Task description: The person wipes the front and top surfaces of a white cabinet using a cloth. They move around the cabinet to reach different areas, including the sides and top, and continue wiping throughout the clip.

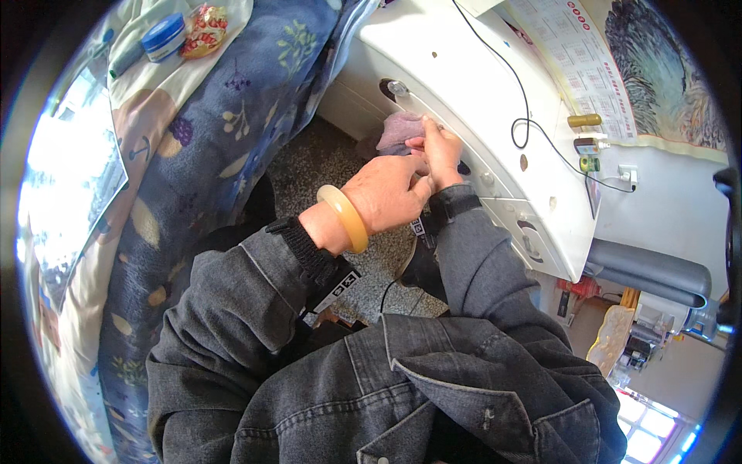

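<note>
A mauve cloth (400, 132) hangs bunched beside the drawer fronts of a white cabinet (458, 58). My right hand (442, 152) grips the cloth's near edge between thumb and fingers. My left hand (385, 192), with a pale yellow bangle (345, 219) on its wrist, lies against the heel of my right hand. Its fingertips are curled and partly hidden there, so whether they pinch anything does not show. Both forearms wear dark grey denim sleeves. Clear round knobs (397, 88) sit on the drawers.
To the left is a bed with a blue floral blanket (243, 116), a blue-lidded jar (164, 37) and a red-and-white packet (206, 30). A black cable (527, 98) crosses the cabinet top to a wall socket (628, 173). Small bottles (588, 145) stand by the wall. Below is speckled floor (313, 168).
</note>
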{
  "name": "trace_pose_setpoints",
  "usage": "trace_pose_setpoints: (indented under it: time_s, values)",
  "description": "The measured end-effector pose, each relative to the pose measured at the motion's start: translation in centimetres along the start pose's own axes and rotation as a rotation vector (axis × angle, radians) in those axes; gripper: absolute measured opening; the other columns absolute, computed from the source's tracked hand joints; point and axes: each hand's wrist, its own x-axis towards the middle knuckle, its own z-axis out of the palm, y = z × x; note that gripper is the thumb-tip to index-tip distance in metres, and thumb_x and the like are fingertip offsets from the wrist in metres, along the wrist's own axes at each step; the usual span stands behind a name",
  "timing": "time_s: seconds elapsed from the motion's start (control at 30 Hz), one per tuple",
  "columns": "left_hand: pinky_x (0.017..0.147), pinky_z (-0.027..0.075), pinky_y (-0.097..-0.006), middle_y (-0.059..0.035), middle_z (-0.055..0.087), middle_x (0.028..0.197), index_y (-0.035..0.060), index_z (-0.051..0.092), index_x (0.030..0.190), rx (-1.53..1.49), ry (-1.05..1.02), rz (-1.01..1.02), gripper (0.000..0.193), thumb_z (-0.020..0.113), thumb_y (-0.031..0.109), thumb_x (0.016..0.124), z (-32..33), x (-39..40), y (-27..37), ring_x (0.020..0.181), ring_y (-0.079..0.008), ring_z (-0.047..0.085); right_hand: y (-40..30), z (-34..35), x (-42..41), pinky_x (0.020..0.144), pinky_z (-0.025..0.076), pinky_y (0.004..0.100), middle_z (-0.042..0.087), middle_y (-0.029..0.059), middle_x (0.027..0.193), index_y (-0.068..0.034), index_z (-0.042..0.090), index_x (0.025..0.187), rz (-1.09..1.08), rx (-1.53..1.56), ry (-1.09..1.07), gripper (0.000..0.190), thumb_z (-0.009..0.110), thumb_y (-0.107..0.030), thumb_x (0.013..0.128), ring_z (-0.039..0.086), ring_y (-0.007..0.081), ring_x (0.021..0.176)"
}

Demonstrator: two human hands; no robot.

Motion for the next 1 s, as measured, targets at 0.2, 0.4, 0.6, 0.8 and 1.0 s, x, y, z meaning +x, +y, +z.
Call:
trace_pose_setpoints:
  time_s: [0.2, 0.4, 0.6, 0.8, 1.0]
  values:
    - [0.086, 0.054, -0.0485, -0.0285, 0.071, 0.096, -0.0007, 0.071, 0.111, -0.002, 0.015, 0.02, 0.031, 0.057, 0.024, 0.097, -0.08, -0.04, -0.06, 0.095, -0.0462, 0.069, 0.29, -0.19, 0.46, 0.066, 0.059, 0.0332, 0.072, 0.0148, 0.085, 0.001, 0.068, 0.114, 0.019, 0.034, -0.042, 0.042, 0.069, -0.038, 0.1, 0.073, 0.023, 0.074]
    - [0.085, 0.054, -0.0485, -0.0291, 0.071, 0.095, -0.0009, 0.071, 0.111, -0.008, 0.01, -0.011, 0.031, 0.057, 0.024, 0.097, -0.01, 0.12, 0.1, 0.094, -0.0467, 0.069, 0.34, -0.13, 0.55, 0.067, 0.059, 0.0334, 0.072, 0.0147, 0.086, 0.001, 0.067, 0.115, 0.035, 0.047, -0.032, 0.045, 0.069, -0.041, 0.1, 0.074, 0.0239, 0.076]
    - [0.084, 0.054, -0.0489, -0.0296, 0.07, 0.094, -0.0013, 0.07, 0.11, 0.002, 0.019, 0.029, 0.032, 0.056, 0.025, 0.098, -0.05, 0.12, 0.09, 0.093, -0.0471, 0.069, 0.16, -0.18, 0.33, 0.066, 0.059, 0.0336, 0.073, 0.0152, 0.085, 0.001, 0.066, 0.114, 0.02, 0.022, -0.048, 0.044, 0.068, -0.041, 0.1, 0.073, 0.0239, 0.074]
    - [0.084, 0.054, -0.0493, -0.0299, 0.07, 0.094, -0.0021, 0.07, 0.109, -0.016, 0.008, -0.004, 0.032, 0.056, 0.025, 0.098, 0.04, 0.17, 0.13, 0.093, -0.0476, 0.068, -0.05, -0.05, 0.51, 0.067, 0.059, 0.0337, 0.073, 0.0155, 0.085, 0.002, 0.066, 0.113, 0.074, 0.008, -0.033, 0.045, 0.069, -0.041, 0.1, 0.073, 0.0237, 0.075]
    - [0.084, 0.054, -0.0492, -0.0298, 0.07, 0.094, -0.0023, 0.07, 0.11, -0.017, 0.031, 0.032, 0.033, 0.055, 0.024, 0.098, 0.17, -0.01, -0.05, 0.093, -0.0473, 0.069, 0.16, -0.12, 0.54, 0.067, 0.059, 0.0349, 0.073, 0.017, 0.089, 0.001, 0.065, 0.117, 0.032, 0.025, -0.056, 0.043, 0.069, -0.039, 0.1, 0.074, 0.0248, 0.077]
